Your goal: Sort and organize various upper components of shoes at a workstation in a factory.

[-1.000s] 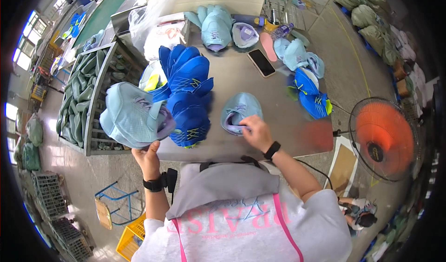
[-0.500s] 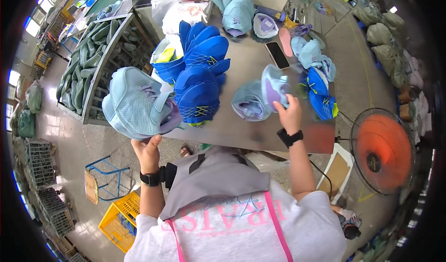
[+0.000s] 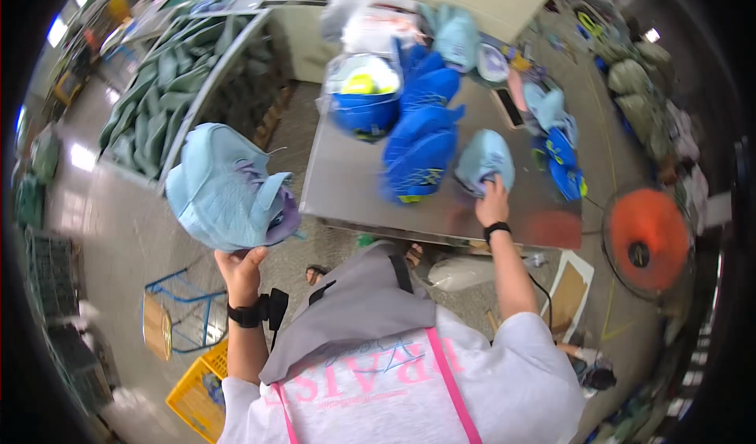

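My left hand (image 3: 240, 275) grips the lower end of a bundle of light blue shoe uppers (image 3: 220, 188) with lilac lining, held up left of the table's near corner. Over the metal table (image 3: 346, 180), my right hand (image 3: 494, 201) is closed on the near end of another light blue shoe upper (image 3: 486, 159); its fingertips are partly hidden at the opening. Between the hands, nested blue shoe uppers (image 3: 421, 145) with yellow-green lacing lie in a row. Behind them is a clear bag (image 3: 362, 82) with blue and yellow pieces.
More light blue uppers (image 3: 457, 35) lie at the back, and a phone (image 3: 508, 107) nearby. Smaller blue uppers (image 3: 563, 160) sit by the right edge. A crate of green shoe lasts (image 3: 161, 90) stands left, a fan (image 3: 647, 239) right. Below left are a stool (image 3: 185, 306) and a yellow basket (image 3: 193, 397).
The view has swung left, so the table sits farther right. My left hand's bundle is now beyond the table's corner. My right hand has lowered its upper to where another light blue one lay.
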### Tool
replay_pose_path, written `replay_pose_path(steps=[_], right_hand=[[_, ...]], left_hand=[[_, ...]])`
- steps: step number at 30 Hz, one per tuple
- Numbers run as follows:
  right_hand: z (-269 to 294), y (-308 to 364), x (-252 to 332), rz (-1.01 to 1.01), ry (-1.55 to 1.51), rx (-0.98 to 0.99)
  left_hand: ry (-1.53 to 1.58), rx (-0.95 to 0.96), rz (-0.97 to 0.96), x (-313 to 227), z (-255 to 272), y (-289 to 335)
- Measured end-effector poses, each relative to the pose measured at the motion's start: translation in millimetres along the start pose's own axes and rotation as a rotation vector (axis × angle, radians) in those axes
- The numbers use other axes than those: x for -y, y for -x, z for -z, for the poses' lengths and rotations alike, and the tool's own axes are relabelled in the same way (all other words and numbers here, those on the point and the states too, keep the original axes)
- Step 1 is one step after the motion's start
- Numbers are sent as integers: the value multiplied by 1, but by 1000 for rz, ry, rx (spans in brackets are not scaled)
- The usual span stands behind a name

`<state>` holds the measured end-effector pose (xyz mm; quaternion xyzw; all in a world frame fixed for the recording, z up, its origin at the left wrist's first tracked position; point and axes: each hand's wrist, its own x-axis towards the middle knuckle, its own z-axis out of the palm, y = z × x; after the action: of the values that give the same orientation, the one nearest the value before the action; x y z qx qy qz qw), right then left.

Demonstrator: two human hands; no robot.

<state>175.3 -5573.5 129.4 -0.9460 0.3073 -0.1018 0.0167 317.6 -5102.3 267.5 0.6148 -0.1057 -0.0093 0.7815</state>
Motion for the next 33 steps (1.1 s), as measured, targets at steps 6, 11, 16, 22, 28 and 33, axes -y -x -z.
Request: replay_pose_path(steps=[6,11,16,22,28,33], right_hand=[[15,6,30,-97,96,172],[41,-7,80,-228,177,171],[79,-24,118,-392,219,430],[26,-30,109,-500,269,438],[-37,-47,63,-704,365,505],[-54,-55,72,-844,462,458]], left_hand=[[-65,-84,74,-16,73,11],[8,-112,28,-28,113,26],[46,-242,44,-30,143,48],[57,-399,81,-32,163,57],[-27,-336,148,-22,181,18],[-125,-228,181,-18,189,-49]])
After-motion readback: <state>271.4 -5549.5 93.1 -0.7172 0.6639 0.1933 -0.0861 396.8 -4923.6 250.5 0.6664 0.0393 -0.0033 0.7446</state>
